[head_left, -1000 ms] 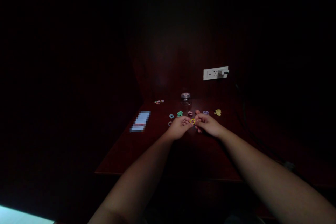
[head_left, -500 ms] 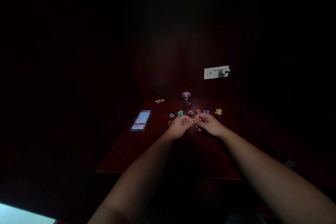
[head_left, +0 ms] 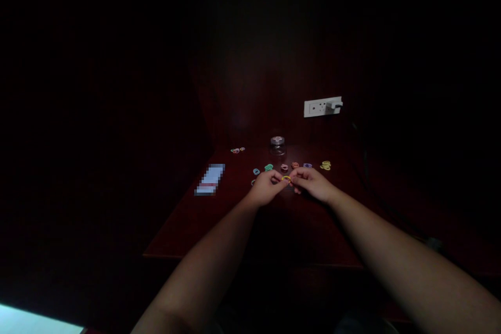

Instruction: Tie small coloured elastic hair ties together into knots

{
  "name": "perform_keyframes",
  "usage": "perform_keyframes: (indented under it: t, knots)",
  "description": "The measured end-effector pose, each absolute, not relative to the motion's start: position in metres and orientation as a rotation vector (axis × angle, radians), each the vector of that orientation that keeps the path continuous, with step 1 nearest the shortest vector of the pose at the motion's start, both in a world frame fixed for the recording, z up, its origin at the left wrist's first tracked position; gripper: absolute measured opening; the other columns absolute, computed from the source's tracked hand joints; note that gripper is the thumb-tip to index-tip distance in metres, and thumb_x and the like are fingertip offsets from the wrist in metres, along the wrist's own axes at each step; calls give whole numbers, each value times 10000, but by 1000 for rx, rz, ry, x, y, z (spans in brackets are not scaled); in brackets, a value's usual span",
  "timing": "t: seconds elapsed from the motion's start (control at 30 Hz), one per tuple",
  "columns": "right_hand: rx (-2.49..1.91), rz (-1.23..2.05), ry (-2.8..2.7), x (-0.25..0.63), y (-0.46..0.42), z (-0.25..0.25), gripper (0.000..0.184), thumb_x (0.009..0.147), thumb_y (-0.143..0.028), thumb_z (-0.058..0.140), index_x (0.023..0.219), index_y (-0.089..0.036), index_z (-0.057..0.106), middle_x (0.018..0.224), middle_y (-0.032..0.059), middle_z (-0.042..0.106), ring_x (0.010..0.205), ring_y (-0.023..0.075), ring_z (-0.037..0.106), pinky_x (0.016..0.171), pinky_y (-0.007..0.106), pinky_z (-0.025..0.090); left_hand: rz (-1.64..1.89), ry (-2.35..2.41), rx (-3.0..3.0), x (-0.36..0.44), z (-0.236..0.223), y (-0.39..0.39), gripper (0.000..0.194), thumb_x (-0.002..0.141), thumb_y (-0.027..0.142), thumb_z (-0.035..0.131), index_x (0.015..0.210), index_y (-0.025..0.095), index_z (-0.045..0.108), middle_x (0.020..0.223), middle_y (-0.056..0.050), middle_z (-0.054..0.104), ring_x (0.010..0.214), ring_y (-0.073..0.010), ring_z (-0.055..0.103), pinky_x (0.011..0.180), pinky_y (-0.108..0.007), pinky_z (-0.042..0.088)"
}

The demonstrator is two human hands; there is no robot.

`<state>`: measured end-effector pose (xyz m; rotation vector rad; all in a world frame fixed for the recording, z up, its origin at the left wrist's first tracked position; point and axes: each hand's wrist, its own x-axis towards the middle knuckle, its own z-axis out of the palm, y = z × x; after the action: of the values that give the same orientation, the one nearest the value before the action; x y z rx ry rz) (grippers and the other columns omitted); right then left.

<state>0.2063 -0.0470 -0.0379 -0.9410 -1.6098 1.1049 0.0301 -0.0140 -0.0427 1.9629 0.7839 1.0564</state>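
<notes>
The scene is very dim. My left hand [head_left: 267, 187] and my right hand [head_left: 312, 183] meet over a dark red table [head_left: 219, 224], fingertips pinched together on a small yellow band [head_left: 286, 179] stretched between them. Just beyond the hands lie several small coloured bands: teal [head_left: 268, 167], blue [head_left: 255, 171], pink [head_left: 284, 167], orange [head_left: 295, 165], purple [head_left: 307, 166] and a yellow pile [head_left: 325, 165]. A small clear glass jar [head_left: 277, 145] stands behind them.
A white wall socket [head_left: 323, 107] with a plug in it is mounted on the back wall, and a dark cable runs down to the right. A blurred-out flat item [head_left: 210, 179] lies at left on the table. A few more bands [head_left: 237, 150] sit far left.
The yellow band between my fingers has changed shape slightly, from a loop to flatter and back. Both hands stay in nearly the same place.
</notes>
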Motion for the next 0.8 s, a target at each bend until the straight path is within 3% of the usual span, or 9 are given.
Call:
perform_keyframes:
  t: [0.1,0.27,0.37,0.6,0.8]
  knots:
    - [-957,1071,-1636,206,-48,-37,310,687,-446,695,749,-155,607,551,-26,567,487,99,502,513,242,406,1073,767,1981,30,-44,-13,238,705,319,715,688,121,584,739,-48,648,688,-132,591,644,-245,435]
    - [-981,1048,-1660,207,-50,-37,305,671,-445,694,729,-166,587,522,-34,557,469,96,479,502,239,377,990,723,1826,31,-42,-16,313,662,353,750,722,126,542,606,14,570,532,-77,517,510,-188,348]
    - [-1004,1016,-1653,208,-49,-37,269,685,-419,670,709,-175,560,510,-34,541,468,99,483,497,239,376,994,662,1798,32,-39,-19,313,647,323,767,761,119,560,678,-4,605,582,-74,544,563,-196,391]
    - [-994,975,-1637,207,-47,-39,196,681,-332,644,694,-180,521,485,-60,482,435,76,419,451,215,308,976,659,1805,32,-39,-18,273,700,329,728,789,115,583,678,-12,611,597,-81,534,576,-206,389]
    - [-961,1019,-1648,206,-47,-39,216,676,-344,664,722,-177,534,500,-61,486,449,82,450,469,223,350,998,678,1825,33,-38,-18,253,704,295,718,764,116,549,615,20,544,533,-53,464,519,-180,334]
